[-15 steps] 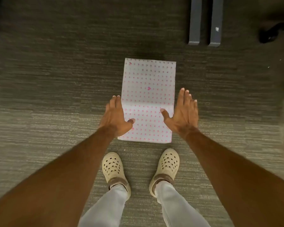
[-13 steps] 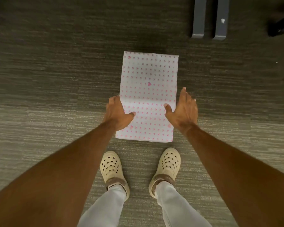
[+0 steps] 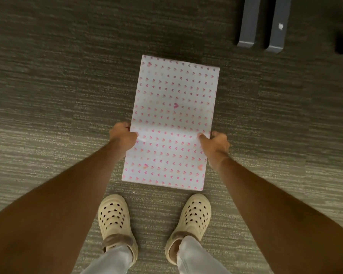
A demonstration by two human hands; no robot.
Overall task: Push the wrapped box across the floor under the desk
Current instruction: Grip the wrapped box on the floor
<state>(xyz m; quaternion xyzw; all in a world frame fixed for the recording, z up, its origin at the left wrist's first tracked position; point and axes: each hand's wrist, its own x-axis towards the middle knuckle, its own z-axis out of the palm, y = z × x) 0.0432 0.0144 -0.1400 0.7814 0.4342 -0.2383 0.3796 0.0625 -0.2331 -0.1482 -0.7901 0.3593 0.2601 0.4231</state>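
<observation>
1. The wrapped box [image 3: 172, 123] is lying flat on the carpeted floor [image 3: 57, 95], directly ahead of the person's two cream clogs [image 3: 115, 220], with its long axis running away from the person and turned slightly clockwise.

2. The left hand [image 3: 123, 136] is clamping the box's left edge and the right hand [image 3: 216, 144] its right edge, both a little nearer than the middle of its length; the fingers are curling down around the sides with the thumbs resting on the paper, so both hands are holding the box.

3. Judged from this grip, the push is only just being set up: the box is sitting in open carpet, not yet under anything.

4. To push well, the person should be pressing forward and low with equal force from each hand, since an uneven shove would likely be swinging the box further round.

5. Squeezing lightly matters, because the heart-printed paper looks thin and could be creasing or tearing under the thumbs.

6. The carpet is a short, streaked grey-green pile, which will probably be dragging on the paper, so a steady slide is safer than a jerk.

7. Two dark metal legs [image 3: 263, 22] are standing on the floor ahead and to the right, well apart from the box; steering left of them should be keeping the corner clear.
</observation>
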